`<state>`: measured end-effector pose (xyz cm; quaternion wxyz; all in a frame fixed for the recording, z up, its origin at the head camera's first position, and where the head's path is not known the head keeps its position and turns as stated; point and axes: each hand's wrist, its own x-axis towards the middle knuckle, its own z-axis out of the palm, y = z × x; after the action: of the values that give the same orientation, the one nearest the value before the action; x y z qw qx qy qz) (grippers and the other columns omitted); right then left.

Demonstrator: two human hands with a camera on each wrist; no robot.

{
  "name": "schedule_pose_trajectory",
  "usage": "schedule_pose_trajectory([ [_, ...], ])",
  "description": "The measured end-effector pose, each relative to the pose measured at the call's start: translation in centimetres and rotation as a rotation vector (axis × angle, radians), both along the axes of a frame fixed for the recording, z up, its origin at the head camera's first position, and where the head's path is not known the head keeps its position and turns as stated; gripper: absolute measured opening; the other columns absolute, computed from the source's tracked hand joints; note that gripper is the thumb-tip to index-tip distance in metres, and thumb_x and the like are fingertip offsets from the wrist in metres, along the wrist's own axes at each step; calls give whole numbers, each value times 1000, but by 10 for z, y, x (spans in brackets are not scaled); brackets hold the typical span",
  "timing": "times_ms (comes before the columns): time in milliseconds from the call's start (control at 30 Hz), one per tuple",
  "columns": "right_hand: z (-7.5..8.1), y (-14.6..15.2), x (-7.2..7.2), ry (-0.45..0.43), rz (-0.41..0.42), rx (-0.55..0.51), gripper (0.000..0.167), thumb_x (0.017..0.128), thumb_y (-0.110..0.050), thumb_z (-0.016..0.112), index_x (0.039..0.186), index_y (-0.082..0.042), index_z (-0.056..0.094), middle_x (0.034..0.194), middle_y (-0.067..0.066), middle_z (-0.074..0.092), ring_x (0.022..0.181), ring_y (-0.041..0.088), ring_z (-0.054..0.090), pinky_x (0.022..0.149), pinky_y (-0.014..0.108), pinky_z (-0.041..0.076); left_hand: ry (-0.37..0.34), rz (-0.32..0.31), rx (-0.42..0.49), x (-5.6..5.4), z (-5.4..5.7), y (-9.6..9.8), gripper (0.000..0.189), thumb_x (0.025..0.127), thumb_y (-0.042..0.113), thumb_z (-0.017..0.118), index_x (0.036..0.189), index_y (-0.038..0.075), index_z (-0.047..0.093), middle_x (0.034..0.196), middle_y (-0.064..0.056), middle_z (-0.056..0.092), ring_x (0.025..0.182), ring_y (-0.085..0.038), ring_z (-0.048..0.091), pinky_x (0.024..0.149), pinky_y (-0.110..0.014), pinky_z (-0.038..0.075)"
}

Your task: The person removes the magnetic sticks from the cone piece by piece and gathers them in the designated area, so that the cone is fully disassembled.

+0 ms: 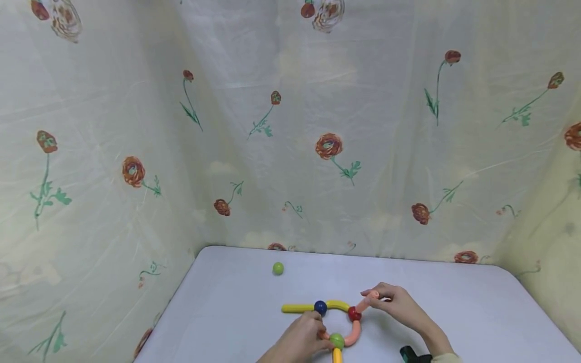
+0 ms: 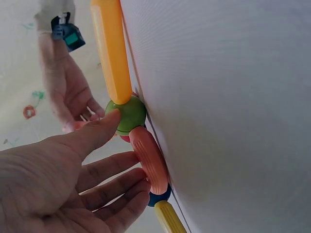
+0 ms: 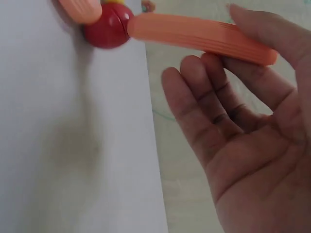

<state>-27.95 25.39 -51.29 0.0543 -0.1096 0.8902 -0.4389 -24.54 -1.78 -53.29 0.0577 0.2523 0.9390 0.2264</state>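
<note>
A building toy of balls and sticks lies on the table, its curved sticks forming a ring. My left hand (image 1: 301,337) holds the ring's near left side. In the left wrist view its thumb presses the green ball (image 2: 132,115) while the fingers touch a curved pink stick (image 2: 149,159). My right hand (image 1: 400,305) pinches the outer end of an orange-pink stick (image 3: 189,36) between thumb and index finger. That stick's other end meets the red ball (image 3: 108,28) and slants up from it. A navy ball (image 1: 320,307) joins a curved yellow stick (image 1: 338,304) and a straight yellow stick (image 1: 297,308).
A loose green ball (image 1: 278,268) sits near the back of the white table (image 1: 236,287). An orange-yellow stick (image 1: 337,356) extends from the ring's green ball toward the front. Flower-printed curtains (image 1: 363,201) hang along the table's back and sides.
</note>
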Motion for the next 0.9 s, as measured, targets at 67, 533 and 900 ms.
schedule_pose_trajectory([
  [67, -1, 8, 0, -20, -15, 16, 35, 87, -42, 68, 108, -13, 72, 107, 1, 68, 93, 15, 58, 73, 28, 50, -4, 6, -1, -1, 0, 0, 19, 74, 36, 81, 83, 20, 77, 79, 13, 56, 70, 2, 44, 63, -17, 44],
  [533, -20, 34, -5, -93, 36, 80, 22, 86, -21, 72, 103, -7, 71, 99, 5, 68, 82, 17, 54, 68, 26, 47, 66, -43, -1, -2, -2, -1, 11, 77, 20, 80, 87, 16, 78, 82, 12, 59, 72, 3, 45, 63, -15, 45],
  [900, -31, 30, -7, -46, 27, 164, 16, 82, -18, 75, 95, -9, 72, 88, 0, 66, 80, 15, 56, 70, 28, 49, 55, -26, -12, -2, -2, -1, 11, 76, 18, 81, 87, 17, 78, 83, 12, 59, 73, 2, 45, 65, -17, 45],
])
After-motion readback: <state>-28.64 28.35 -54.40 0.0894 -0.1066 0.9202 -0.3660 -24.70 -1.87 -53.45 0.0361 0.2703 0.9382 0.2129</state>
